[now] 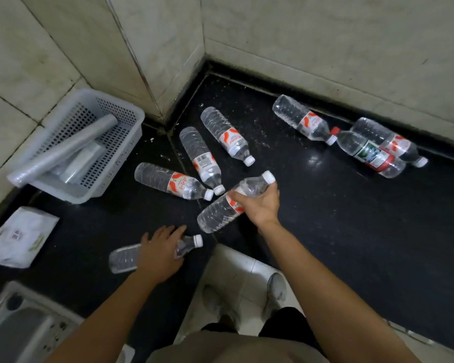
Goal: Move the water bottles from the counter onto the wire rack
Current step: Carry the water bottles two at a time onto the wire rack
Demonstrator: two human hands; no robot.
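So the right fingers (270, 190) are wrapped round the upper half of one water bottle (220, 213) right of the white basket (131, 119). Its long axis is diagonal, cap pointing away from the basket. The left fingers (168, 231) curl over a second bottle (123, 259) flat on the bench (325, 218) below the basket, cap pointing right. Six loose bottles (205, 155) lie further right.
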